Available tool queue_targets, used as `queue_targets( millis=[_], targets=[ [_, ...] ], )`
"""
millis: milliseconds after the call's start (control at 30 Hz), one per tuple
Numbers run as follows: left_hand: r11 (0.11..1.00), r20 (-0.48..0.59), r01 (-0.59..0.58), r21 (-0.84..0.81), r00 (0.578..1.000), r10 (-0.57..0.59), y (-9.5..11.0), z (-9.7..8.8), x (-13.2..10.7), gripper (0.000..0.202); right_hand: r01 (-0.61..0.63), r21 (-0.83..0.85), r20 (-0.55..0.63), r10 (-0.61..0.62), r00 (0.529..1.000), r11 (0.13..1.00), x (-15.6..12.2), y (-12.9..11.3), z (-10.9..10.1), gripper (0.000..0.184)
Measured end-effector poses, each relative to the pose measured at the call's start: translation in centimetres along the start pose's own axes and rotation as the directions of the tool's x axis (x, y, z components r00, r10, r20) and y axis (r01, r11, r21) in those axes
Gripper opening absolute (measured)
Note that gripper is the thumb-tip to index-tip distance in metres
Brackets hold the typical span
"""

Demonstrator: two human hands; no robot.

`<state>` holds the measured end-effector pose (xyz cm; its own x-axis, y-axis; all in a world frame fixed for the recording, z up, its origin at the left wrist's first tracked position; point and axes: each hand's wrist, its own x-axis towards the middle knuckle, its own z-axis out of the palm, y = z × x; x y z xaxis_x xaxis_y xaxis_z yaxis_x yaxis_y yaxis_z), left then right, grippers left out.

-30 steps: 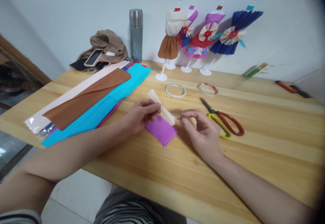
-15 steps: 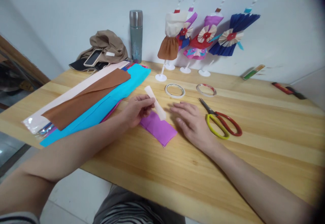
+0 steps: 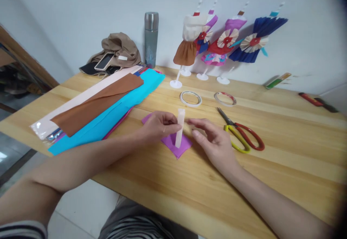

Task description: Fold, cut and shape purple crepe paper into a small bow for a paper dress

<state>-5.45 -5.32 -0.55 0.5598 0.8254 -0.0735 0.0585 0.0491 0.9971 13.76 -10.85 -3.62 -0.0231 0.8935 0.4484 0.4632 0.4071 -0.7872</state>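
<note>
My left hand [image 3: 158,125] pinches a narrow cream paper strip [image 3: 179,127], holding it nearly upright over a folded purple paper piece [image 3: 179,144] that lies on the wooden table [image 3: 271,166]. My right hand [image 3: 214,139] hovers just right of the strip, fingers loosely apart and holding nothing, index fingertip close to the strip. Scissors [image 3: 241,132] with one red and one yellow handle lie right of that hand.
Two tape rolls [image 3: 191,98] [image 3: 225,98] lie behind the hands. Long sheets of brown, cyan and pink paper [image 3: 103,103] cover the left side. Several paper-dress figurines [image 3: 217,40], a steel flask [image 3: 151,38] and a cloth bundle with a phone [image 3: 114,53] stand at the back.
The left hand has turned the cream strip from slanted to nearly upright. The right hand, flat on the table half a second ago, has lifted toward the strip.
</note>
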Motion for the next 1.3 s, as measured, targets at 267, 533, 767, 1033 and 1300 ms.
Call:
queue_targets(
  millis=[267, 533, 767, 1033, 1300],
  targets=[
    [0.852, 0.086, -0.339, 0.399, 0.939, 0.333, 0.1, 1.0, -1.3, 0.033, -0.095, 0.275, 0.118, 0.065, 0.991, 0.957, -1.2, -1.7, 1.4, 0.021],
    [0.819, 0.149, -0.353, 0.453, 0.935, 0.321, 0.7, 1.3, -2.0, 0.03, -0.056, 0.307, -0.033, 0.069, 0.997, 0.95, -0.7, -3.2, 0.9, 0.007],
    [0.69, 0.194, -0.383, 0.615, 0.921, 0.338, 0.9, 0.6, -1.5, 0.032, -0.101, 0.312, -0.029, 0.115, 0.993, 0.945, -0.5, -2.4, 0.4, 0.005],
    [0.402, 0.271, -0.359, 0.842, 0.927, 0.261, 1.3, -0.2, -0.9, 0.019, -0.161, 0.316, 0.055, 0.151, 0.987, 0.935, -0.1, -2.0, 1.1, 0.016],
    [0.57, 0.187, -0.447, 0.689, 0.87, 0.456, 1.7, 0.4, -2.5, 0.018, -0.114, 0.251, -0.115, 0.146, 0.983, 0.961, 0.0, -2.1, 0.7, 0.009]
  ],
)
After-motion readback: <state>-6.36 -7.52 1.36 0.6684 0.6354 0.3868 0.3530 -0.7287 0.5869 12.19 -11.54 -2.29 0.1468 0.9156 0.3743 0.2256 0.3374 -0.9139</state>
